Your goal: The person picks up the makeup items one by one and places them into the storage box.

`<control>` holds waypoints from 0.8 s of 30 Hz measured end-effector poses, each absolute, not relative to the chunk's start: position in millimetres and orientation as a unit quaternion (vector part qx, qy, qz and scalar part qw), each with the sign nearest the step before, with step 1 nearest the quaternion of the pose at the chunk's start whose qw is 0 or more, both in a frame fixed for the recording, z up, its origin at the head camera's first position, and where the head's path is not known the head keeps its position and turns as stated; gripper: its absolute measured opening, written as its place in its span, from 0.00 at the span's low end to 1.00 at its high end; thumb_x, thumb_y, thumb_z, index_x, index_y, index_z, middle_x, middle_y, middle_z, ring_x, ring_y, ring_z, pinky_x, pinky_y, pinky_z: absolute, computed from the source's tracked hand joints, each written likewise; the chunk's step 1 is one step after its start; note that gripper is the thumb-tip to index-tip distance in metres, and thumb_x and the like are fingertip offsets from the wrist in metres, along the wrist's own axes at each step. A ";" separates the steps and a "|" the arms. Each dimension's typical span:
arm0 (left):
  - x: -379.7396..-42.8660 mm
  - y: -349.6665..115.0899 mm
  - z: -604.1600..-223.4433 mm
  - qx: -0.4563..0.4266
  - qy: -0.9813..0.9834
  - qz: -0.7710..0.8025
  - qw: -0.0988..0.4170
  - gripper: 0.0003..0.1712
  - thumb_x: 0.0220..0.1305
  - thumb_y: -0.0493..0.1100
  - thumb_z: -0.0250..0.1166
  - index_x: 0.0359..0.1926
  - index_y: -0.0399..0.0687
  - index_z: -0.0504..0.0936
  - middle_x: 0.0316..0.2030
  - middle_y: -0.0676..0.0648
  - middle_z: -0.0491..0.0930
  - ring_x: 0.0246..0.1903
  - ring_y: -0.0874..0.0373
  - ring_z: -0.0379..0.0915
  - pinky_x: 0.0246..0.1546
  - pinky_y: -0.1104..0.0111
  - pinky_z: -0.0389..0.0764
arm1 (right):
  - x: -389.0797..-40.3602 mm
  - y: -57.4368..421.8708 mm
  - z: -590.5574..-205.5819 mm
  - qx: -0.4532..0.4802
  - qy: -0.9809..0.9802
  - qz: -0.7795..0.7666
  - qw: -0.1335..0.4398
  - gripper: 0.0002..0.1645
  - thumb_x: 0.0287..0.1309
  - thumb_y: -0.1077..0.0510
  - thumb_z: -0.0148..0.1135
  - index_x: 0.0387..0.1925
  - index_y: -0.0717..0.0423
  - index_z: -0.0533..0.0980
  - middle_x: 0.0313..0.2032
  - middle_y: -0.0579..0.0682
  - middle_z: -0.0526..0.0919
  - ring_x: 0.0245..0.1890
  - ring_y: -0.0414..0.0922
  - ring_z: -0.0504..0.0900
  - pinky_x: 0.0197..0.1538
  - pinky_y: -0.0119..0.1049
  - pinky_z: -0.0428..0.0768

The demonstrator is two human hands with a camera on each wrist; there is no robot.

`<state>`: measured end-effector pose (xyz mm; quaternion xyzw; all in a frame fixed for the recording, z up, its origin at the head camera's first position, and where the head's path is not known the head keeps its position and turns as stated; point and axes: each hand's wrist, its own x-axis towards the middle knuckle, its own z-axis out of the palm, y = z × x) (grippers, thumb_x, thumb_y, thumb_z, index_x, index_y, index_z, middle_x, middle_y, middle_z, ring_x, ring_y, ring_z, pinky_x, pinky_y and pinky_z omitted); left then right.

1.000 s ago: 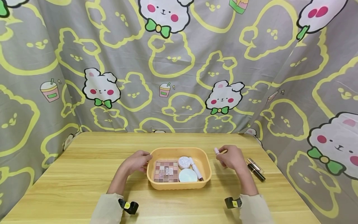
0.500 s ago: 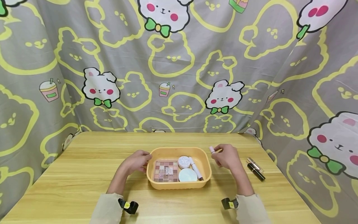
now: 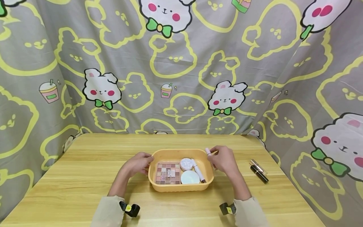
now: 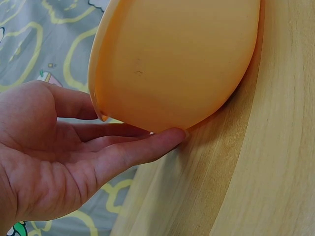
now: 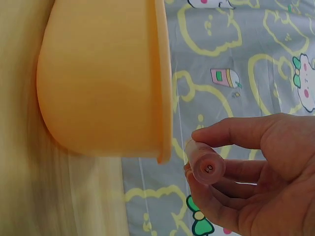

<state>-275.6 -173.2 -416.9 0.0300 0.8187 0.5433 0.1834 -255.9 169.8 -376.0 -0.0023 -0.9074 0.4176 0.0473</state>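
Observation:
My left hand (image 3: 139,162) holds the left end of a yellow storage box (image 3: 181,188). In the left wrist view its thumb is at the rim and its fingers (image 4: 167,141) lie against the outer wall. My right hand (image 3: 224,159) pinches a small pale pink lip gloss tube (image 3: 208,151) between thumb and fingers, right beside the box's right rim. The right wrist view shows the tube's round numbered end (image 5: 208,168). Inside the box lie an eyeshadow palette (image 3: 168,173), a round compact with a star (image 3: 186,164), a pale round compact (image 3: 190,177) and a white pen-like tube (image 3: 198,171).
A black cosmetic tube (image 3: 259,174) and a pinkish-gold one (image 3: 258,167) lie side by side on the right of the wooden table (image 3: 85,201). A patterned grey curtain (image 3: 181,85) stands around the table's back and sides.
My right hand has moved left with the lip gloss tube, from beyond the box's right side to its right rim. My left hand and the box have stayed in place.

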 end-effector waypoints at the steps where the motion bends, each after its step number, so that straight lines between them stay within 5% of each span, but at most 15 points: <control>1: -275.5 -173.3 -416.9 0.030 0.819 0.543 0.183 0.26 0.79 0.42 0.48 0.66 0.24 0.70 0.53 0.35 0.81 0.47 0.49 0.82 0.40 0.58 0.87 | -255.6 167.6 -376.4 0.000 -0.907 0.419 0.049 0.17 0.54 0.65 0.66 0.47 0.66 0.82 0.22 0.54 0.85 0.17 0.47 0.82 0.20 0.33 0.78; 18: -275.3 -173.8 -417.3 0.022 0.819 0.543 0.184 0.25 0.79 0.42 0.48 0.65 0.26 0.72 0.52 0.36 0.82 0.46 0.51 0.82 0.40 0.59 0.87 | -250.6 136.6 -383.1 0.037 -0.915 0.397 0.061 0.14 0.55 0.66 0.67 0.45 0.65 0.83 0.27 0.53 0.84 0.13 0.40 0.77 0.18 0.31 0.76; 24: -275.0 -173.7 -416.8 0.023 0.817 0.547 0.184 0.25 0.79 0.42 0.48 0.65 0.25 0.71 0.52 0.36 0.82 0.46 0.50 0.82 0.39 0.59 0.87 | -252.1 133.1 -388.0 0.046 -0.929 0.359 0.077 0.11 0.52 0.66 0.68 0.40 0.63 0.83 0.28 0.52 0.85 0.23 0.42 0.80 0.23 0.31 0.77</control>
